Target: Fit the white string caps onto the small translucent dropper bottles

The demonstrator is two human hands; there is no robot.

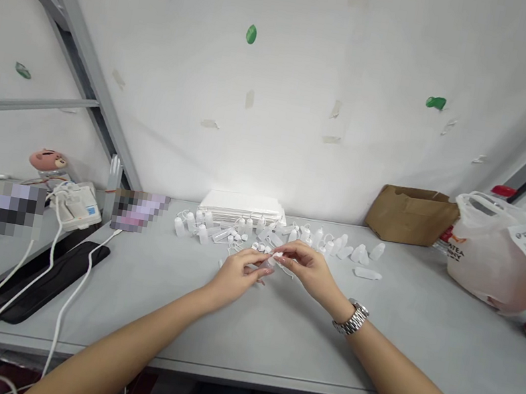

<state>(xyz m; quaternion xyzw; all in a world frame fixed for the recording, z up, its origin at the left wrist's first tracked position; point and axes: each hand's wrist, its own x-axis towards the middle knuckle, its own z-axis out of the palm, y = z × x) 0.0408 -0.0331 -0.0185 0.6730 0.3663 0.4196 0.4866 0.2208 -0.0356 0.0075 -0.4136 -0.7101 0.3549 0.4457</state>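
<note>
Over the middle of the grey table [268,346], my two hands meet at the fingertips. My left hand [237,277] is closed around a small translucent plastic bottle [271,262], which its fingers partly hide. Just above it, my right hand [306,268] pinches a small white cap [277,254] at the bottle's top. Whether the cap is seated cannot be made out. Loose white caps [262,248] lie right behind the fingers. Several similar translucent bottles [202,234] are spread beyond both hands, some upright and some lying down, many with thin loops. One bottle [367,274] lies apart on the right.
White sheets [241,205] are stacked against the wall. At the back right stand a cardboard box [406,214] and a plastic bag [490,252]. On the left are a white power strip [77,206], trailing white cables [81,284], and a black flat object [55,280].
</note>
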